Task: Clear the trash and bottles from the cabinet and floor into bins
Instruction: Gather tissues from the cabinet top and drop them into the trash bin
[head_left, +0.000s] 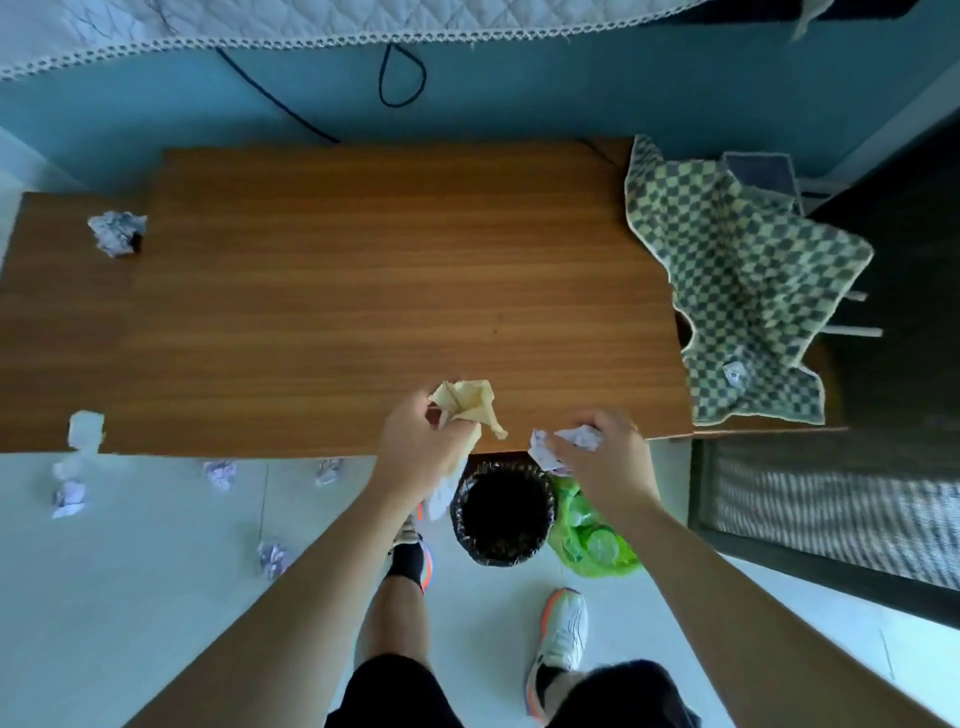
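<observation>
The left hand (415, 447) is gripping a crumpled yellowish paper (467, 405) at the cabinet's (363, 270) front edge, fingers curled round it. The right hand (608, 457) is clutching a white paper wad (566, 441) above the black-lined bin (503, 512), with the green bag of bottles (592, 540) sitting just beside it on the floor.

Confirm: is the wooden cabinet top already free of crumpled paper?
No, one crumpled white paper ball lies on the wooden cabinet top at its far left.
</observation>
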